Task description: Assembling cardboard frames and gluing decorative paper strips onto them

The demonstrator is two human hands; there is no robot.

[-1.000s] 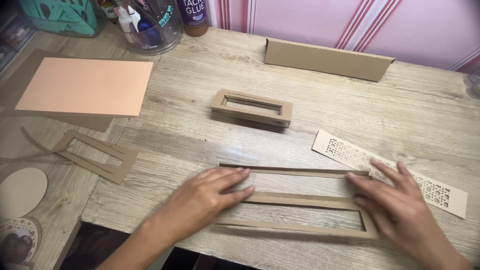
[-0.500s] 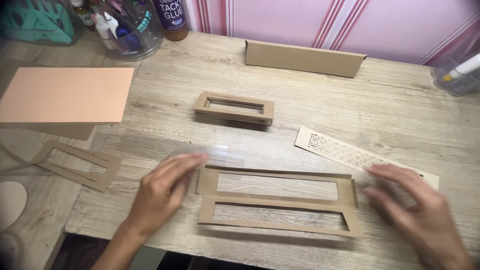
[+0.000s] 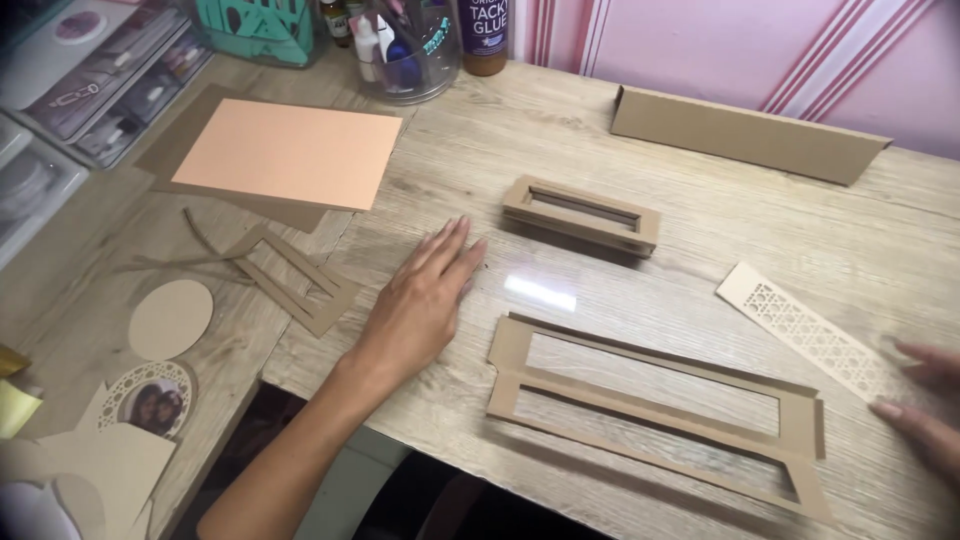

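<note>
Wooden worktop (image 3: 760, 240) carries everything. Long kraft window frame (image 3: 655, 415) lies flat near the front edge, between the two hands, touched by neither. Peach card sheet (image 3: 290, 152) lies back left; folded strip (image 3: 745, 133) back right. Small frame (image 3: 582, 213) sits mid-worktop. Lattice strip (image 3: 812, 333) just beside right hand (image 3: 930, 405), fingers loosely spread. Left hand (image 3: 425, 295) flat, fingers extended, slightly apart, gripping nothing.

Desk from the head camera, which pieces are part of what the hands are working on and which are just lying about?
In hand: long brown cardboard window frame; cream lattice-cut paper strip; left hand; right hand.
Lying about: small folded cardboard frame; peach card sheet; long folded cardboard strip; oval cardboard cutout.
</note>
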